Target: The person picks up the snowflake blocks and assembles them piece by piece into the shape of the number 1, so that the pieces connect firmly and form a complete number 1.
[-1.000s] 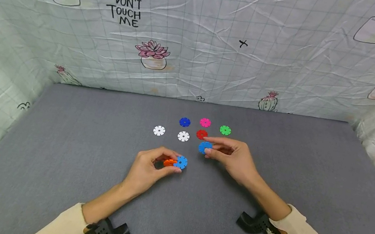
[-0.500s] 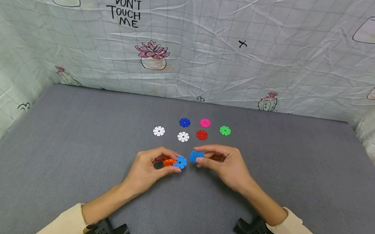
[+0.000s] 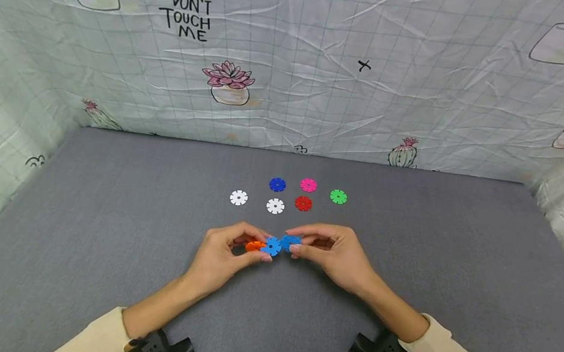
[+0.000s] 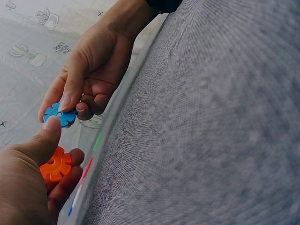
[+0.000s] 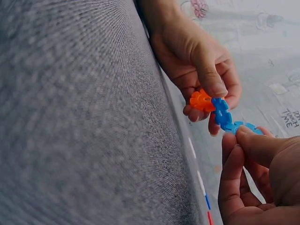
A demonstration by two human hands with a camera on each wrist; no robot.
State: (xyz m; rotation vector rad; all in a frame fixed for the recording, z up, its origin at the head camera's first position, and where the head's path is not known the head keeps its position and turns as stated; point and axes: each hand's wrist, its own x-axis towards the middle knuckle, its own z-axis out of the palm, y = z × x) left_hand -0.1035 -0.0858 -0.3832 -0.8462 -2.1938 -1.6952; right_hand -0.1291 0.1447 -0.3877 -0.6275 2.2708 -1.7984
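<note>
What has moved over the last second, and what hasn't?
The right hand, pinching a light blue disc, carried it from beside the red disc toward the person and leftward, until it meets the blue disc in the left hand. The left hand kept its grip on the joined orange disc and blue disc. The six loose discs on the grey mat stayed put.

Orange notched disc (image 3: pixel 252 246) joined edge-on to light blue notched disc (image 3: pixel 271 246), pinched in left hand (image 3: pixel 224 252). Second light blue disc (image 3: pixel 290 242) pinched in right hand (image 3: pixel 333 255), touching first blue disc's rim, above counter (image 3: pixel 89 220).
</note>
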